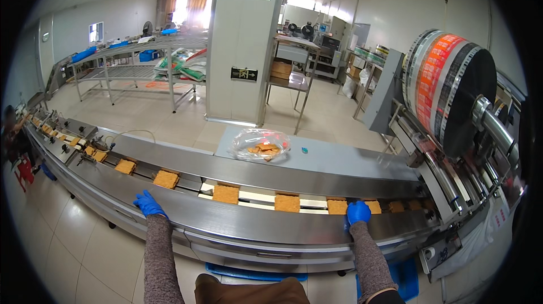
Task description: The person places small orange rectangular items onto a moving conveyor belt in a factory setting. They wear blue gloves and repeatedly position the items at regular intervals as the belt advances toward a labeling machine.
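My left hand [150,204], in a blue glove, lies on the near steel rim of the conveyor [226,222] with its fingers apart and nothing in it. My right hand [358,212], gloved the same, is over the channel, between one square golden-brown biscuit stack [337,207] and another biscuit stack [373,207]. Its fingertips point down and are hidden, so I cannot tell whether they grip anything. Several more such stacks lie spaced along the channel, one biscuit stack [225,193] between my hands and another biscuit stack [166,179] just beyond my left hand.
A clear plastic bag [260,144] with loose biscuit pieces lies on the grey ledge [339,156] behind the channel. At the right stands a wrapping machine with a large printed film roll [447,86]. A white pillar [240,49] rises behind. Blue trays [254,273] are below. Another person [14,134] is at far left.
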`<state>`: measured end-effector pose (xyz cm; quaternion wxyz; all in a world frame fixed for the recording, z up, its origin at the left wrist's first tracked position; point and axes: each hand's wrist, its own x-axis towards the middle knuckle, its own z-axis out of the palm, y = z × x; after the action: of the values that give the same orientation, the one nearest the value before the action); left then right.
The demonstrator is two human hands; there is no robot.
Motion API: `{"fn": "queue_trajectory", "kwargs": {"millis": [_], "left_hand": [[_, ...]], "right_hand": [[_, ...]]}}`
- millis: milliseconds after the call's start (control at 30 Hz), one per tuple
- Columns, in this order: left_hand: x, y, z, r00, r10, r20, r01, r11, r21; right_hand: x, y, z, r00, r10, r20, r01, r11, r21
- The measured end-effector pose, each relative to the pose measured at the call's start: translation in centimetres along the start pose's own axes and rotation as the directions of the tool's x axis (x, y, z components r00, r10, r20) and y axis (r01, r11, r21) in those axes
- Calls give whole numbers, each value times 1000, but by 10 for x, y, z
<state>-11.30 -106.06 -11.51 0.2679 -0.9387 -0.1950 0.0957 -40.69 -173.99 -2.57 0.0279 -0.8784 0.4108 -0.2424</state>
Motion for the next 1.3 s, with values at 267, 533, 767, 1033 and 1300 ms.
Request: {"fn": "queue_trajectory", "kwargs": {"millis": [267,533,767,1033,1300], "left_hand": [[-1,0,-5,997,0,83,5,998,-56],[-9,-9,-17,997,13,77,-9,999,-52],[-15,-12,-22,995,37,92,-24,991,-131],[-23,-9,-22,1000,-9,12,9,999,50],[-6,-15,-13,998,-22,60,24,999,-37]], "right_hand": [[-3,-4,-11,985,122,121,-121,993,-15],[-3,3,5,974,-120,-193,120,993,-11],[-6,-6,-8,992,-112,-55,112,994,-9],[-1,-3,-5,990,92,104,-91,996,-14],[-3,-11,-6,972,-160,-173,155,987,-43]]}}
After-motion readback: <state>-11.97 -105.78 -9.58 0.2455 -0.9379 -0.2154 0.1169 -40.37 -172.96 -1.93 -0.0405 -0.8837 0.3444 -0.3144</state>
